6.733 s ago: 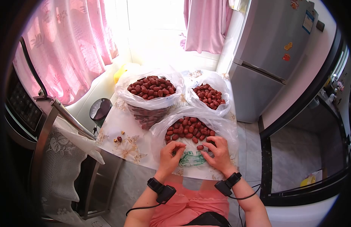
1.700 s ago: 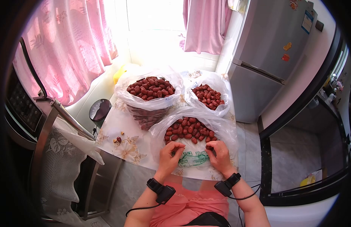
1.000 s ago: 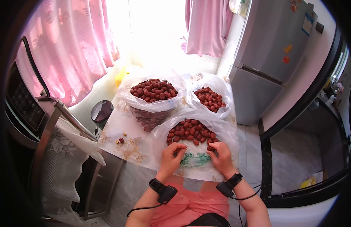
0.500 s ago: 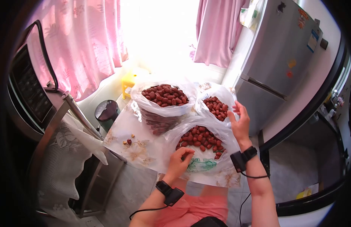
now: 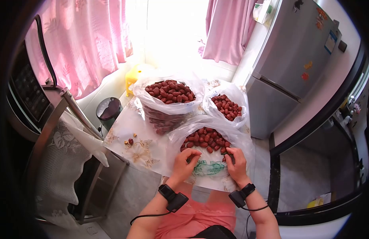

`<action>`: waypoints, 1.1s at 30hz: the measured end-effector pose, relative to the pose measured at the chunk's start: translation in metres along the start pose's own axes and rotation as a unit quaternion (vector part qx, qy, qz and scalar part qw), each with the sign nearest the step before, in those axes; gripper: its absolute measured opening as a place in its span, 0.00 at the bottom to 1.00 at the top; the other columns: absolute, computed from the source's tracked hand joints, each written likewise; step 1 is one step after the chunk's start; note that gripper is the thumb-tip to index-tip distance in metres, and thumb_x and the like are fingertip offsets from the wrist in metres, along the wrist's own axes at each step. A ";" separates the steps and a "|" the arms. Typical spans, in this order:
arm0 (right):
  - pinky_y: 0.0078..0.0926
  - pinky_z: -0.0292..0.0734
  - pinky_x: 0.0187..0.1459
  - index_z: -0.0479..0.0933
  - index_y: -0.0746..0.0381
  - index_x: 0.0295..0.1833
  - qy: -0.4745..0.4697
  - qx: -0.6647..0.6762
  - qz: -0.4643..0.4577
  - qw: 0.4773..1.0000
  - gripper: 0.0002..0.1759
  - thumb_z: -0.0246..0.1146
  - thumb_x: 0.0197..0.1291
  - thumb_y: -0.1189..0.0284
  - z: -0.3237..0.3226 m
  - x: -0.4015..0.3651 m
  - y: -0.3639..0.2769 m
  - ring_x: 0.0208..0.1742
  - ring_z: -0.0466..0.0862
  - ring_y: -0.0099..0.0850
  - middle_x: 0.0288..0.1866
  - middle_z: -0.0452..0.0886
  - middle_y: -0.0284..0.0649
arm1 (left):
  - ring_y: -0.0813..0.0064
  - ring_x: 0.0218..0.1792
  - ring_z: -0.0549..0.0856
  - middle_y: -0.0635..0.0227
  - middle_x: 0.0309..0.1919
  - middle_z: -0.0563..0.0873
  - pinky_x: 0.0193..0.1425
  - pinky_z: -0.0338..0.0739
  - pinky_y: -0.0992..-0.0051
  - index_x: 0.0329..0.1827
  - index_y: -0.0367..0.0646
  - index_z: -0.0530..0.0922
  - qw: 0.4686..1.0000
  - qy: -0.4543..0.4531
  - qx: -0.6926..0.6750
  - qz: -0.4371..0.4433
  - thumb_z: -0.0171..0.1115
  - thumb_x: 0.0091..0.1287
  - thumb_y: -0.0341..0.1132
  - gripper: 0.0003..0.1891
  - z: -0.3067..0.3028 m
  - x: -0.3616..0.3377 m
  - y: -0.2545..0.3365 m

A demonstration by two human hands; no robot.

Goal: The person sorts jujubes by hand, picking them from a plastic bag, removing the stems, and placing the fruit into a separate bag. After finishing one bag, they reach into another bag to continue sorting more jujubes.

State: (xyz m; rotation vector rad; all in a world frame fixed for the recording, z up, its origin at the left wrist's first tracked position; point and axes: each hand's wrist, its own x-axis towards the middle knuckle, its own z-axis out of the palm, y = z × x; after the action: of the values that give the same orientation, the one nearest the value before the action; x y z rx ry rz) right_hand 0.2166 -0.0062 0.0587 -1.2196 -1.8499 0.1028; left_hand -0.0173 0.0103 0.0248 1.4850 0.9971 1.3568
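Note:
The nearest clear plastic bag [image 5: 248, 148] lies spread at the table's front, with red dates [image 5: 206, 138] heaped in it and green print on its near side. At its left edge my left hand [image 5: 185, 162] is closed, thumb and fingers pinched together; a small dark thing shows between them, too little to name. My right hand [image 5: 237, 163] is at the bag's right side beside the dates, fingers curled towards the thumb. A dark green sliver shows at its fingertips; whether they grip it or a date is hidden.
Behind stand a tall bag of dates [image 5: 168, 93] and a smaller bag of dates [image 5: 227, 106]. Date scraps [image 5: 131, 141] lie on the flowered tablecloth [image 5: 136, 155]. A bin [image 5: 109, 111] stands left, a fridge [image 5: 290, 67] right.
My right hand has come down and inward from beside the smaller bag to the front bag's dates, its fingers curling. My left hand stays pinched at the front bag. The view has shifted slightly.

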 end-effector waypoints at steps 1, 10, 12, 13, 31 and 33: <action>0.41 0.78 0.52 0.79 0.64 0.53 0.012 -0.009 0.012 1.000 0.14 0.65 0.61 0.81 0.001 -0.001 0.001 0.49 0.82 0.48 0.48 0.83 0.48 | 0.82 0.36 0.83 0.70 0.35 0.85 0.41 0.77 0.79 0.45 0.37 0.84 1.000 -0.002 0.007 0.003 0.65 0.69 0.24 0.05 0.000 0.000 -0.002; 0.44 0.76 0.56 0.78 0.64 0.53 -0.002 -0.033 -0.020 0.999 0.15 0.62 0.59 0.81 0.004 -0.003 0.002 0.51 0.81 0.50 0.48 0.82 0.49 | 0.86 0.38 0.83 0.75 0.36 0.86 0.43 0.76 0.82 0.46 0.37 0.83 0.999 -0.008 0.029 -0.012 0.64 0.71 0.24 0.04 0.001 -0.001 0.004; 0.44 0.76 0.56 0.78 0.64 0.53 0.001 -0.028 -0.016 0.999 0.15 0.62 0.59 0.81 0.003 -0.003 0.002 0.51 0.81 0.50 0.48 0.82 0.48 | 0.86 0.38 0.83 0.75 0.36 0.86 0.43 0.76 0.82 0.46 0.37 0.83 0.999 -0.012 0.034 -0.015 0.64 0.71 0.25 0.04 0.002 -0.001 0.004; 0.45 0.76 0.56 0.78 0.64 0.52 0.000 -0.027 -0.014 1.000 0.14 0.61 0.59 0.81 0.003 -0.004 0.003 0.51 0.81 0.50 0.48 0.82 0.48 | 0.86 0.38 0.83 0.75 0.36 0.86 0.43 0.76 0.82 0.46 0.37 0.83 0.999 -0.009 0.030 -0.026 0.64 0.71 0.25 0.04 0.002 -0.002 0.005; 0.43 0.76 0.60 0.80 0.65 0.50 -0.009 -0.019 -0.034 0.999 0.16 0.63 0.54 0.81 0.000 -0.005 0.013 0.55 0.80 0.45 0.50 0.81 0.43 | 0.84 0.36 0.85 0.71 0.35 0.88 0.42 0.79 0.80 0.44 0.36 0.84 0.989 -0.006 0.151 0.004 0.66 0.69 0.25 0.04 0.007 0.001 0.005; 0.43 0.76 0.60 0.80 0.64 0.50 -0.005 -0.011 -0.040 0.999 0.16 0.63 0.54 0.80 -0.002 -0.005 0.011 0.55 0.80 0.44 0.49 0.82 0.42 | 0.84 0.36 0.85 0.71 0.35 0.88 0.43 0.79 0.80 0.44 0.36 0.84 0.987 -0.008 0.161 0.008 0.67 0.69 0.26 0.04 0.007 0.000 0.005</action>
State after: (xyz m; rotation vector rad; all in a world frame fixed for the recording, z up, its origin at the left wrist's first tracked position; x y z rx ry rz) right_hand 0.2257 -0.0053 0.0514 -1.1599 -1.9096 0.0449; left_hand -0.0102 0.0087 0.0291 1.7403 1.2397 1.2343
